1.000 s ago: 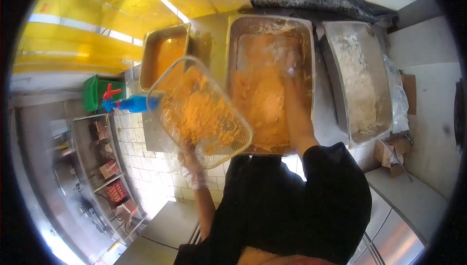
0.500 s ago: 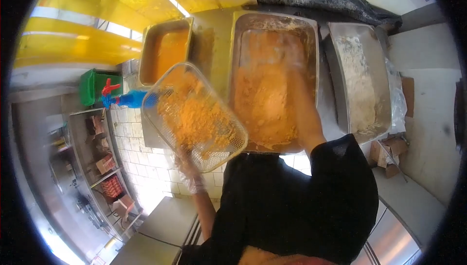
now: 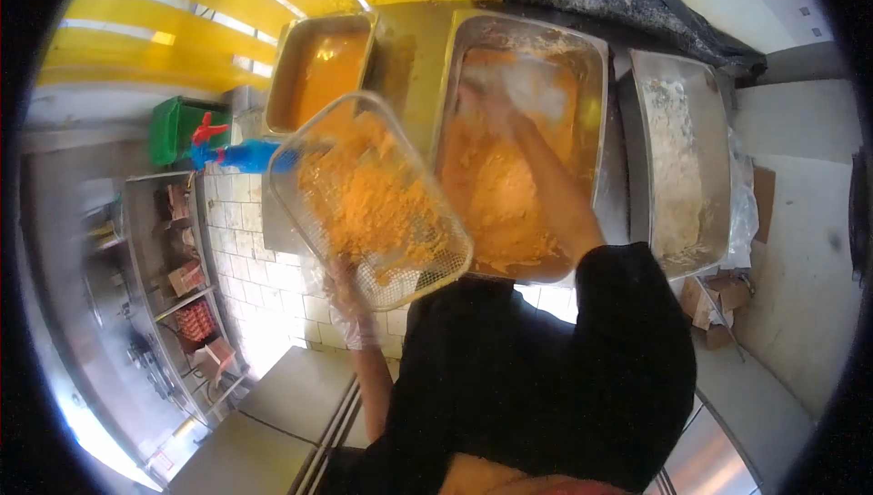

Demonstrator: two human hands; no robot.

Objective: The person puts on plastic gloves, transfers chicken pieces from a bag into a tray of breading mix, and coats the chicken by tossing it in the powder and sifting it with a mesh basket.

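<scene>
My left hand (image 3: 346, 304), in a clear plastic glove, grips the near left side of a wire mesh basket (image 3: 411, 293). Orange breading crumbs (image 3: 368, 200) lie clumped in the basket, which is tilted and overlaps the left rim of a deep metal pan (image 3: 600, 122). Inside that pan is a bed of orange breading flour (image 3: 505, 190), heaped in the middle. Over the pan's far part, my right hand (image 3: 491, 104) is reaching in at the flour. Motion blurs its fingers, so their closure does not show.
A smaller metal pan (image 3: 367, 50) of orange liquid stands at the far left. On the right is another pan (image 3: 725, 145) with pale flour residue. A blue spray bottle (image 3: 241, 157) with a red trigger sits left of the basket, near a green bin (image 3: 173, 131).
My right hand has swept left and away from me across the pan of flour. The basket stays in my left hand, and the whole view has shifted slightly.
</scene>
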